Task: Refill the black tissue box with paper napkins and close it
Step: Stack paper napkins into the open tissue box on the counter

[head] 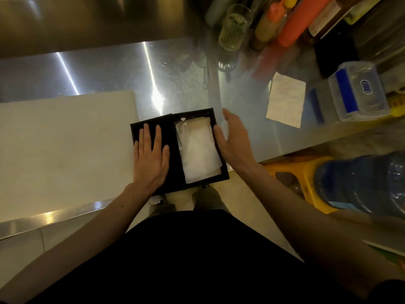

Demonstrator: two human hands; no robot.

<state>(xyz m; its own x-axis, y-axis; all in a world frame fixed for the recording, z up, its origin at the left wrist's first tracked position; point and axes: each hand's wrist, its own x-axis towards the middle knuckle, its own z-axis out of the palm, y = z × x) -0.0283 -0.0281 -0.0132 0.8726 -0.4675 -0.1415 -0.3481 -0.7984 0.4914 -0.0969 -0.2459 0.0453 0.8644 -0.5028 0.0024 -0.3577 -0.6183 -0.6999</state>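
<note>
The black tissue box (219,178) lies on the steel counter at its front edge, partly overhanging. A stack of white paper napkins (198,151) fills its uncovered right half. The black lid (171,150) covers the left half. My left hand (151,155) rests flat on the lid, fingers spread. My right hand (232,141) sits against the box's right wall, fingers apart, holding nothing. One loose white napkin (286,100) lies on the counter to the right.
A white cutting board (65,150) lies left of the box. At the back right stand a glass (235,27), sauce bottles (295,23) and a clear plastic container (357,93). A blue water jug (363,183) sits on a yellow stool (293,170) beside the counter.
</note>
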